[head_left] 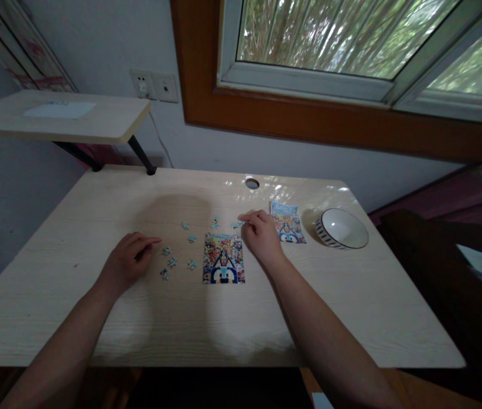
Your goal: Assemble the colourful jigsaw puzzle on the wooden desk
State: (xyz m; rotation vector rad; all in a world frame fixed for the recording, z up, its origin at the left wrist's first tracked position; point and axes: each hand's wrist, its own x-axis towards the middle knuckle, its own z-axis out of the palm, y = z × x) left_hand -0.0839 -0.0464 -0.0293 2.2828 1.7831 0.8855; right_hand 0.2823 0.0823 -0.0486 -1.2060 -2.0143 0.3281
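Note:
A mostly assembled jigsaw puzzle point(224, 258), with a blue cartoon dog's face at its lower edge, lies flat on the desk. Several loose puzzle pieces point(172, 262) are scattered to its left, and a few more lie just above it. To the left of those pieces rests my left hand point(128, 258), index finger stretched out, the other fingers loosely bent, nothing visible in it. Beyond the puzzle's upper right corner, my right hand point(262, 233) reaches with its index fingertip to a small piece point(235, 225); its other fingers are bent and partly hidden.
A picture sheet point(287, 222) with the same design lies right of my right hand. Beside it stands a white bowl point(343, 229) with a dark striped outside. A raised shelf point(59, 116) overhangs the desk's point(108, 335) back left. A cable hole point(252, 183) sits near the back edge.

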